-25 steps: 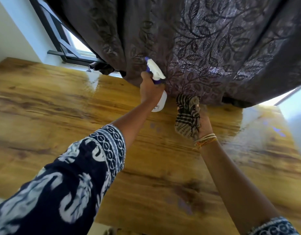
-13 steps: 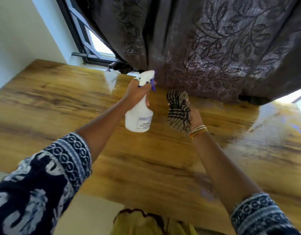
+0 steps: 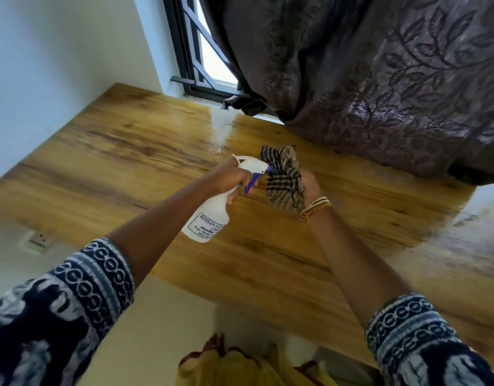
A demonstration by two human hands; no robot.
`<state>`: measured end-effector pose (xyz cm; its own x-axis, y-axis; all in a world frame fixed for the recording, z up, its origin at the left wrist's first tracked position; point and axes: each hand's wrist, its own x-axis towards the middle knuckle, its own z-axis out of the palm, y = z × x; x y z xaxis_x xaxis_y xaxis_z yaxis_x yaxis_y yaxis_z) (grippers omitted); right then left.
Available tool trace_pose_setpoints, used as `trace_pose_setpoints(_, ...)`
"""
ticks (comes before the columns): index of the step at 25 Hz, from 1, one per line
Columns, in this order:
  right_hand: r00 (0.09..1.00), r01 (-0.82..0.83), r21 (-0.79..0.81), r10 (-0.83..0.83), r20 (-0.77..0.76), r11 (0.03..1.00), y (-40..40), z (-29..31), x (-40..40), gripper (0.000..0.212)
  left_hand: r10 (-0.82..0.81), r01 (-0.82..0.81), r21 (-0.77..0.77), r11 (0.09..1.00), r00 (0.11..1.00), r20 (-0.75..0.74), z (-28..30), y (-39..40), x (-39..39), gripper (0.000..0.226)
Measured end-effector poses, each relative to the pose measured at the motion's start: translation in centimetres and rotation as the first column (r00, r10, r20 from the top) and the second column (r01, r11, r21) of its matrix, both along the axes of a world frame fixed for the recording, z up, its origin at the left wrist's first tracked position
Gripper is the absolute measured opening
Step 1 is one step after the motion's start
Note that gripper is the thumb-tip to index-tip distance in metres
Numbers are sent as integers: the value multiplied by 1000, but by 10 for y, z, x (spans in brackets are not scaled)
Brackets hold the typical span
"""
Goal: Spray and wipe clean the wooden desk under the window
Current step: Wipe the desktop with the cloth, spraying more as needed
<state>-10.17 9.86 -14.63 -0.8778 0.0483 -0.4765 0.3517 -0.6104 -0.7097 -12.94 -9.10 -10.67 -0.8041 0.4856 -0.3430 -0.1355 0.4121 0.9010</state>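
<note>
The wooden desk runs under the window, glossy with glare near the sill. My left hand grips a white spray bottle with a blue trigger, held above the desk with its nozzle aimed right at the cloth. A bunched brown striped cloth is clutched in my right hand, raised just right of the nozzle, almost touching it. Bangles circle that wrist.
A dark leaf-patterned curtain hangs over the desk's back edge on the right. The black window frame and a white wall close off the left. A wall socket sits below the desk's left end.
My hands have drawn back from the curtain toward me. The bottle swung from pointing at the curtain to pointing at the cloth, and the two hands came closer together.
</note>
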Motion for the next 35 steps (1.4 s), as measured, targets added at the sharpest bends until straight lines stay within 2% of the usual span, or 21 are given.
trace_pose_setpoints(3, 999, -8, -135, 1, -54, 991, -6, 4, -3, 68, -11, 11, -80, 997, 1000, -2, 6, -7, -2, 28)
trace_pose_setpoints(6, 998, -20, -130, 12, -63, 991, -5, 3, -7, 68, 31, -32, -74, 997, 999, -5, 4, -14, -7, 30)
trace_pose_setpoints(8, 998, -33, -125, 26, -54, 992, -5, 2, -9, 63, 35, -37, -62, 997, 999, -36, 1, -17, -13, 33)
trace_pose_setpoints(11, 997, -38, -198, 25, -67, 980, -5, -1, -14, 57, 11, -13, -55, 998, 999, -31, 3, -20, -18, 29)
trace_pose_setpoints(13, 995, -62, -241, 41, -93, 968, -8, -1, -17, 48, -5, 4, -42, 999, 1000, -21, 5, -26, -22, 35)
trace_pose_setpoints(15, 992, -84, -286, 54, -111, 955, -9, -3, -23, 43, 50, -49, 40, 998, 998, -30, 6, -36, -29, 41)
trace_pose_setpoints(18, 991, -109, -336, 77, -107, 935, -14, -4, -31, 44, 159, -146, 166, 975, 985, -68, 12, -55, -42, 36)
trace_pose_setpoints(22, 984, -163, -262, 138, -114, 951, -22, -10, -45, 46, 348, -316, 241, 918, 932, -102, 17, -78, -63, 34)
trace_pose_setpoints(25, 986, -152, -206, 133, -105, 967, -29, -15, -52, 41, 401, -362, 215, 907, 898, -181, 12, -89, -72, 20)
trace_pose_setpoints(28, 992, -112, -225, 98, -75, 968, -33, -20, -50, 44, 412, -384, 154, 910, 878, -245, 7, -92, -71, 15)
trace_pose_setpoints(29, 995, -97, -211, 87, -56, 973, -35, -20, -48, 48, 429, -411, 125, 903, 865, -259, 4, -94, -70, 20)
trace_pose_setpoints(31, 994, -109, -200, 105, -30, 974, -36, -22, -42, 47, 474, -479, 57, 876, 832, -288, -6, -101, -64, 54)
trace_pose_setpoints(32, 992, -127, -136, 125, -20, 983, -36, -22, -40, 44, 501, -516, 41, 856, 806, -316, -11, -103, -58, 76)
trace_pose_setpoints(33, 990, -141, 52, 141, -9, 989, -35, -24, -36, 41, 546, -568, 36, 822, 769, -331, -19, -103, -51, 94)
trace_pose_setpoints(34, 983, -164, 350, 181, -14, 922, -33, -26, -32, 40, 600, -626, 34, 779, 728, -331, -25, -100, -38, 106)
trace_pose_setpoints(35, 973, -148, 683, 231, -31, 716, -31, -28, -24, 38, 662, -694, 27, 720, 674, -329, -32, -93, -20, 109)
